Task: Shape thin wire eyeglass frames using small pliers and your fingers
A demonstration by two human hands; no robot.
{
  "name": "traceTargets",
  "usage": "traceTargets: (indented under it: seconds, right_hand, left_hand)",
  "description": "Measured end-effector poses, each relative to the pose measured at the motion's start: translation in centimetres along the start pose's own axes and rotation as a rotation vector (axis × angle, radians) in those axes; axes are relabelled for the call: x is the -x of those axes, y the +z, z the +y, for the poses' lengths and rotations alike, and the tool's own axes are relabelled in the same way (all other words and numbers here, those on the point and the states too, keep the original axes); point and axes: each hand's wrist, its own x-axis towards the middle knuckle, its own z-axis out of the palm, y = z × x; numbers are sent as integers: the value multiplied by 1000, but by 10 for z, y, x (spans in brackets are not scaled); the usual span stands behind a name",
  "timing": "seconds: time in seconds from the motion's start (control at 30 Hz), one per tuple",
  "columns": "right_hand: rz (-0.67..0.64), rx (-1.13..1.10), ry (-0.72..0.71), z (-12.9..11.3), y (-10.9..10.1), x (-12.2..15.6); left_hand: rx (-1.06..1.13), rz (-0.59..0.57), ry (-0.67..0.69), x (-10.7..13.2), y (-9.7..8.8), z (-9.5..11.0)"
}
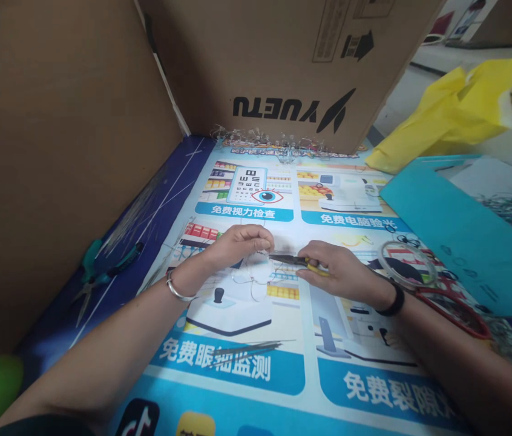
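Cardboard boxes (292, 66) wall off the back and left of my view. Below them a printed poster (247, 369) covers the work surface. A blue sheet (460, 242) and a yellow bag (451, 109) sit at its right. My left hand (238, 242) rests at the poster's centre, fingers pinched together on a thin wire (256, 283). My right hand (340, 272) is clamped round yellow-handled pliers (290, 260). Their tip meets the wire just beside the left fingertips. The wire loops down onto the poster between both hands.

cardboard walls (56, 151) left and back, printed poster (256, 378) covering the table; yellow bag (456, 109), teal sheet (465, 242) at right
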Motion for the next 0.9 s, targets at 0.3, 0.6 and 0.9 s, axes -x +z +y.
traceTargets:
  seconds: [0.3,0.6,0.9]
  right_hand:
    - [12,31,-8,-2,2,0]
    - [-23,116,34,-6,1,0]
    - [-52,157,63,-7,-1,0]
  left_hand:
    - [-45,-3,-25,0,2,2]
    - [-38,-13,-5,0,4,1]
    - [-41,-4,0,0,6,-1]
